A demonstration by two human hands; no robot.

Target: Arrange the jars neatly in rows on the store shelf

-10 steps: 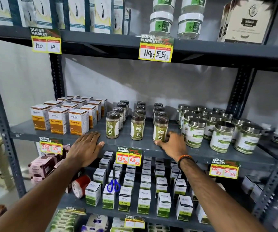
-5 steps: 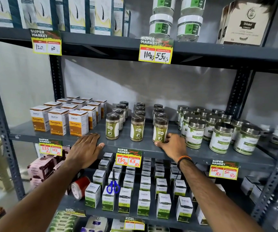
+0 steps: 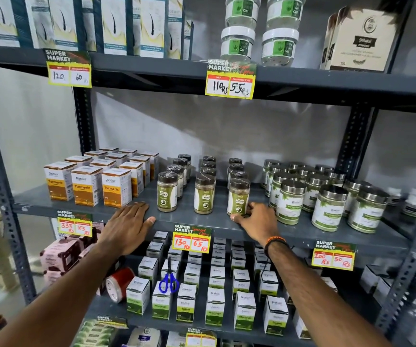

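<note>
Three rows of small brown-lidded spice jars run front to back on the middle shelf point(image 3: 217, 221). Their front jars are the left jar point(image 3: 167, 192), the middle jar point(image 3: 204, 194) and the right jar point(image 3: 238, 197). My right hand point(image 3: 257, 219) grips the base of the right front jar, thumb in front and fingers at its right side. My left hand point(image 3: 129, 224) lies flat, palm down, on the shelf's front edge, left of the left jar and touching nothing else.
Orange turmeric boxes point(image 3: 86, 185) stand left of the jars. Larger steel-lidded jars point(image 3: 329, 206) crowd the right, close to my right hand. Price tags point(image 3: 191, 237) hang on the shelf edge. Blue scissors point(image 3: 168, 283) and small boxes fill the shelf below.
My right hand has closed a little more around the base of the right front jar, which has shifted slightly. My left hand has stayed flat on the shelf edge.
</note>
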